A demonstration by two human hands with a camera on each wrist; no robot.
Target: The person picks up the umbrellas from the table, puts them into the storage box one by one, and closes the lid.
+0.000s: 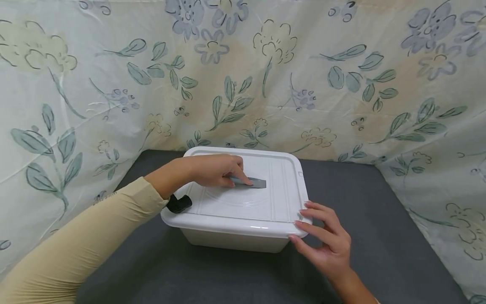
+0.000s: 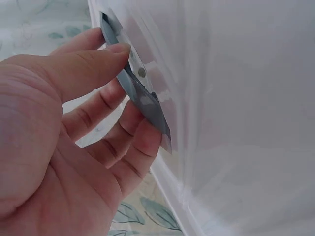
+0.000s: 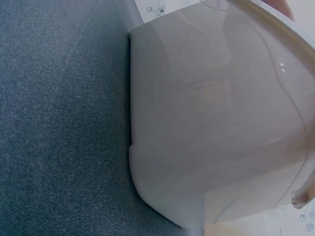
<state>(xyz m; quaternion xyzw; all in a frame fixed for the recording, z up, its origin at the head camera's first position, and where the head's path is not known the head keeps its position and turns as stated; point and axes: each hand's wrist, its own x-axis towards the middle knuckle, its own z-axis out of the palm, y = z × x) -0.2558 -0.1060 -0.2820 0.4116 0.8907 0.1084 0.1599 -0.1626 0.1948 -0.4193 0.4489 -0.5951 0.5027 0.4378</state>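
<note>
A white lidded plastic box stands before me in the head view, its lid (image 1: pixel 243 202) lying over the pale tub (image 1: pixel 235 241). My left hand (image 1: pixel 216 170) reaches across the lid and holds a flat grey handle (image 1: pixel 258 183) near its middle. In the left wrist view the thumb presses one side of the grey handle (image 2: pixel 142 101) while fingers curl behind it. At the lid's front right corner, my right hand (image 1: pixel 328 240) rests spread fingertips on the rim, thumb at the front edge. The right wrist view shows mostly the tub's side wall (image 3: pixel 211 108).
Under the box lies a dark grey cloth surface (image 1: pixel 182 274). Floral fabric (image 1: pixel 243 84) hangs behind and along both sides. A black wrist device (image 1: pixel 180 204) sits by my left cuff, over the lid's left front corner.
</note>
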